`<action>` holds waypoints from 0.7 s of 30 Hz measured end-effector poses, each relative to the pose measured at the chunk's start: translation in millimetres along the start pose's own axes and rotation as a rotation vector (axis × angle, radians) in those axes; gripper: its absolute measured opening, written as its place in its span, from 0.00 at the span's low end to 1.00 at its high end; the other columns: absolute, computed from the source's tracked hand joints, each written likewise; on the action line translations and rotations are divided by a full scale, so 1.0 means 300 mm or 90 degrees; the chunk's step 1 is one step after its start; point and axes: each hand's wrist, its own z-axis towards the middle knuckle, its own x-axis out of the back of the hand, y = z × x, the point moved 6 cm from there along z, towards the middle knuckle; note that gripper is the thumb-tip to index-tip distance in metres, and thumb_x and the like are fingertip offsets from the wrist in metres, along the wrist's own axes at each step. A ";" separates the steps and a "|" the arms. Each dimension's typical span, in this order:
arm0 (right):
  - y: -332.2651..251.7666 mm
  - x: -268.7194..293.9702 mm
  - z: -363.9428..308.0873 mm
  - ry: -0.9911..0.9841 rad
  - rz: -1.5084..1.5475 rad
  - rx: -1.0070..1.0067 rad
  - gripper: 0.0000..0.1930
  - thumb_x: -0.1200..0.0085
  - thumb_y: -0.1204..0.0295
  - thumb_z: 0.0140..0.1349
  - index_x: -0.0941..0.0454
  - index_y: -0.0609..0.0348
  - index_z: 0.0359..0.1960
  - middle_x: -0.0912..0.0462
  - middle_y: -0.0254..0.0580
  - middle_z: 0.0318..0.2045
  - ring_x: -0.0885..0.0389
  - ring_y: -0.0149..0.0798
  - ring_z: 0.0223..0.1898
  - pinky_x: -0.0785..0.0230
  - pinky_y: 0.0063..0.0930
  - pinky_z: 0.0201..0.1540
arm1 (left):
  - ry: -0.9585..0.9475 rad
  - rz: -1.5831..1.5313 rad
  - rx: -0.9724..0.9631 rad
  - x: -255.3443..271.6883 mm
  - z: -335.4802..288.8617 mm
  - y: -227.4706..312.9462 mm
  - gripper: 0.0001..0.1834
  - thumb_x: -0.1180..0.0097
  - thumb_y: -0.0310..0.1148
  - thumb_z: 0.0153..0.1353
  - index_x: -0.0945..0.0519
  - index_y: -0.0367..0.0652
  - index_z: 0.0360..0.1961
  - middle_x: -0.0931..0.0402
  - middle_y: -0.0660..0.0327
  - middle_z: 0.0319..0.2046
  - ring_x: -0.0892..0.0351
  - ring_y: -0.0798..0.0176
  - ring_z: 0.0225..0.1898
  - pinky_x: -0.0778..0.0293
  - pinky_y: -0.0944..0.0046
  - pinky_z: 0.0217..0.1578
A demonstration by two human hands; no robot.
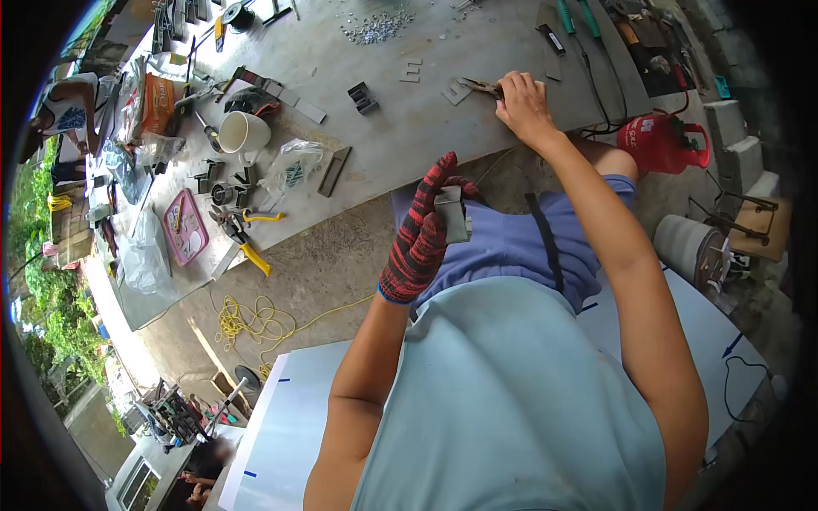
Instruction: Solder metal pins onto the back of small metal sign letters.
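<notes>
Open tabletop (503, 47) flanks pliers (484, 86) the right hand (525, 104) grips; left hand (417, 240) (mostly past the edge) clasps metal (454, 221).

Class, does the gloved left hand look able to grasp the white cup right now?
Probably not: the left hand holds a grey metal part, and a clear plastic bag lies between that hand and the cup.

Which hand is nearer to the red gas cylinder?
Right. The right hand, gripping pliers, is over the table, left of the red gas cylinder; the gloved left hand, holding a grey metal piece, is farther left and lower in view.
</notes>
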 end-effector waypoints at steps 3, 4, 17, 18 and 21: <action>0.036 0.039 -0.037 0.096 0.021 0.074 0.16 0.40 0.65 0.65 0.24 0.58 0.52 0.25 0.44 0.52 0.26 0.47 0.56 0.38 0.49 0.61 | 0.009 0.010 -0.029 -0.021 -0.001 0.007 0.52 0.49 0.70 0.67 0.44 0.47 0.80 0.25 0.58 0.57 0.28 0.68 0.49 0.29 0.65 0.51; 0.025 0.069 -0.049 0.076 0.130 0.040 0.15 0.43 0.68 0.67 0.24 0.59 0.53 0.23 0.45 0.52 0.22 0.44 0.53 0.32 0.42 0.57 | 0.004 0.012 -0.034 -0.011 -0.006 0.016 0.51 0.48 0.69 0.68 0.44 0.46 0.80 0.26 0.58 0.57 0.28 0.67 0.50 0.30 0.64 0.53; -0.292 0.623 -0.464 -0.549 0.858 -0.027 0.15 0.55 0.70 0.76 0.27 0.70 0.55 0.16 0.43 0.40 0.19 0.30 0.42 0.24 0.27 0.49 | -0.083 0.048 -0.064 0.009 -0.005 0.063 0.36 0.51 0.58 0.75 0.31 0.39 0.70 0.25 0.55 0.59 0.28 0.59 0.63 0.38 0.56 0.67; -0.295 0.615 -0.467 -0.583 0.848 -0.070 0.15 0.54 0.69 0.77 0.26 0.69 0.54 0.15 0.43 0.40 0.18 0.30 0.41 0.24 0.26 0.47 | -0.086 0.048 -0.063 0.004 -0.003 0.065 0.36 0.51 0.58 0.75 0.31 0.39 0.70 0.25 0.55 0.59 0.28 0.59 0.63 0.38 0.56 0.67; -0.284 0.580 -0.481 -0.620 0.862 -0.122 0.15 0.53 0.67 0.77 0.25 0.69 0.53 0.15 0.42 0.38 0.17 0.29 0.37 0.23 0.25 0.41 | -0.106 0.092 -0.054 -0.017 0.000 0.080 0.38 0.53 0.61 0.75 0.30 0.38 0.69 0.25 0.55 0.59 0.28 0.59 0.62 0.38 0.56 0.67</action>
